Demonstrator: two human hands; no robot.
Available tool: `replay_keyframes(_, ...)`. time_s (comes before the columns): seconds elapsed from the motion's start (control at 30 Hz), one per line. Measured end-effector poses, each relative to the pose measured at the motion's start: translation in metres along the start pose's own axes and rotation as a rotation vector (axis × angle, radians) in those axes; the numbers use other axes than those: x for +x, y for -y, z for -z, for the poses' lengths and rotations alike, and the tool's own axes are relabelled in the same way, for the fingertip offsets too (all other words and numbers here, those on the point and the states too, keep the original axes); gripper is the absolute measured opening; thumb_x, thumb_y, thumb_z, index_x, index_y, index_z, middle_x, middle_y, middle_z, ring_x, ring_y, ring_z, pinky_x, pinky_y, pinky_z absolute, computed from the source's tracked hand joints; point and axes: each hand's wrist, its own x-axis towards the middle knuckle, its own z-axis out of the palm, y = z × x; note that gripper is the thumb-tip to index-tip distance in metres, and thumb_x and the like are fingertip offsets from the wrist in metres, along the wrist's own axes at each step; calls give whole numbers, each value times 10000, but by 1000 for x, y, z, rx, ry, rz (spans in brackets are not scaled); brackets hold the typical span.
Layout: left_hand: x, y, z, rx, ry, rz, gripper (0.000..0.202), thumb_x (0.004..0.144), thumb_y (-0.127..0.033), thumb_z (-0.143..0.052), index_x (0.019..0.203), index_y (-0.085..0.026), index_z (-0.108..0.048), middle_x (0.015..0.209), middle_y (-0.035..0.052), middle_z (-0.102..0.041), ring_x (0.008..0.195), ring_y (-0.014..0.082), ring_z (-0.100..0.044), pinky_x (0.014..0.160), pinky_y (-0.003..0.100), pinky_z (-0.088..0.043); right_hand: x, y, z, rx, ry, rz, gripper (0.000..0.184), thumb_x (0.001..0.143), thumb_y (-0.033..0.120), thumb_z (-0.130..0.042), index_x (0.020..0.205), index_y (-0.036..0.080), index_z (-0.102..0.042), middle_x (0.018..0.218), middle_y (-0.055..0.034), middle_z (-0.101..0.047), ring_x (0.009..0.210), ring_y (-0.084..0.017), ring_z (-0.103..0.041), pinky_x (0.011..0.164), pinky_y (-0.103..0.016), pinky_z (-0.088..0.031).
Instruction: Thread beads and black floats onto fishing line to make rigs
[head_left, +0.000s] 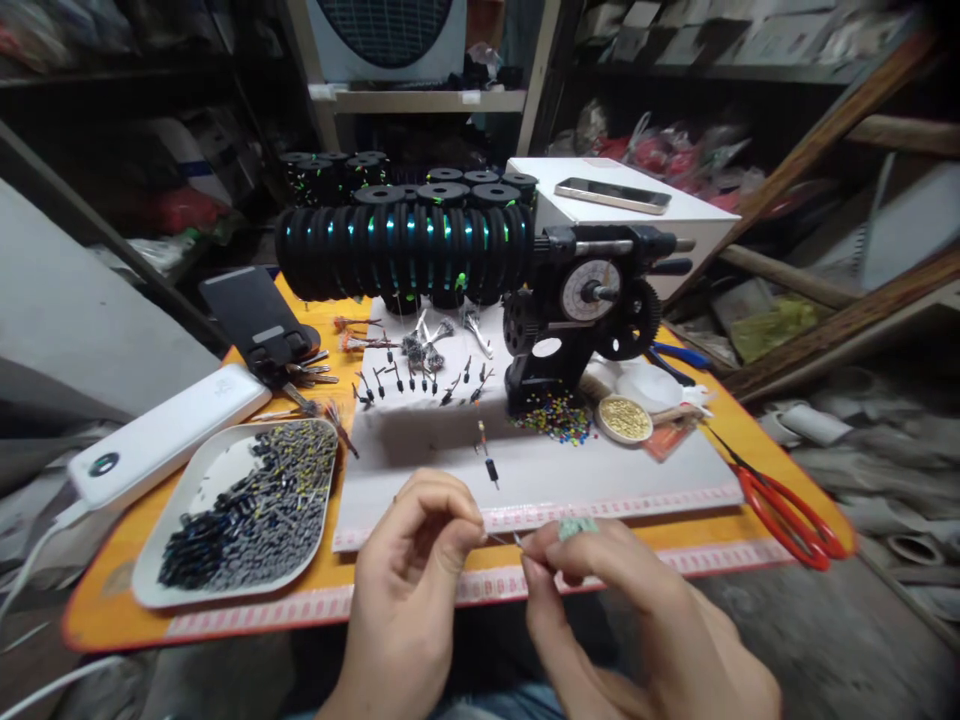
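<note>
Thin strand (496, 539), greyish, hair-fine and blurry, sits btwn the two hands by the white board's (622, 490) near edge; L hand (405, 590) has it pinched, fingers narrow. R hand (645, 610) grips a tiny silvery tip (517, 539) opp., fingers also narrow, w/ a pale green wrap (576, 526) round one; can't tell if strand & tip join. Beyond: ridged black spools (405, 250) in a row, small dark cylinder (492, 470), smooth white tray (225, 460) w/ grey & black pcs (262, 520), orange counter (112, 600).

Orange tbl (112, 588): white board (547, 465) ctr, tray (204, 480) w/ small pcs (262, 520) L, pwr bank (172, 436) beside, red-handled scissors (752, 482) R.
</note>
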Motion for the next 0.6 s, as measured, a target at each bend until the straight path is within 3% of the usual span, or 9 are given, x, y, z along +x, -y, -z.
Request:
replay_keyframes(0.1, 3, -2, -8, 26, 80, -66, 140, 1008, -162, -518, 942, -253, -601, 1023, 4, -593, 775, 92, -597, 742, 188, -516, 2, -3, 11, 66, 43, -114, 297, 846, -1, -598, 1050, 208, -542, 831, -5, -680, 744, -140, -706, 708, -232, -576)
replay_keyframes(0.17, 5, -2, -12, 81, 190, -173, 343, 977, -47, -493, 1202, -304, -531, 1333, 56, -550, 755, 80, -629, 726, 218, -562, 3, -5, 19, 151, 58, -216, 280, 855, 25, -596, 1032, 234, -535, 843, 18, -673, 780, -126, -709, 752, -208, -576)
replay_keyframes(0.23, 10, -2, -15, 176, 287, -377, 603, 914, 38, -521, 1395, -303, -395, 1437, 112, -532, 778, 102, -663, 689, 234, -589, 6, -7, 26, 205, 70, -280, 268, 858, 52, -608, 1020, 255, -537, 848, 36, -664, 798, -113, -710, 760, -183, -572)
replay_keyframes(0.33, 20, -3, -17, 348, 278, -746, 621, 878, 54, -599, 1424, -165, -402, 1183, 123, -732, 933, 168, -720, 753, 264, -606, 12, -9, 35, 233, 83, -309, 259, 861, 80, -623, 1012, 273, -540, 862, 49, -647, 794, -96, -700, 740, -155, -564)
replay_keyframes(0.4, 26, -4, -16, 413, 249, -881, 548, 897, 27, -616, 1395, -109, -433, 1068, 101, -787, 970, 162, -741, 804, 262, -601, 16, -12, 38, 240, 101, -317, 247, 862, 92, -623, 998, 278, -535, 859, 51, -638, 795, -96, -695, 726, -155, -561)
replay_keyframes(0.5, 33, -4, -8, 483, 238, -929, 499, 890, 39, -620, 1346, -116, -490, 1079, 71, -804, 956, 134, -752, 808, 233, -591, 21, -15, 41, 253, 132, -320, 233, 860, 93, -624, 971, 276, -533, 845, 47, -630, 797, -112, -695, 719, -183, -571)
replay_keyframes(0.6, 37, -5, 2, 641, 268, -887, 537, 852, 52, -639, 1333, -145, -501, 1062, 74, -803, 896, 166, -756, 789, 282, -593, 25, -18, 40, 279, 150, -287, 252, 857, 64, -619, 971, 270, -530, 852, 37, -643, 789, -125, -702, 711, -207, -587)
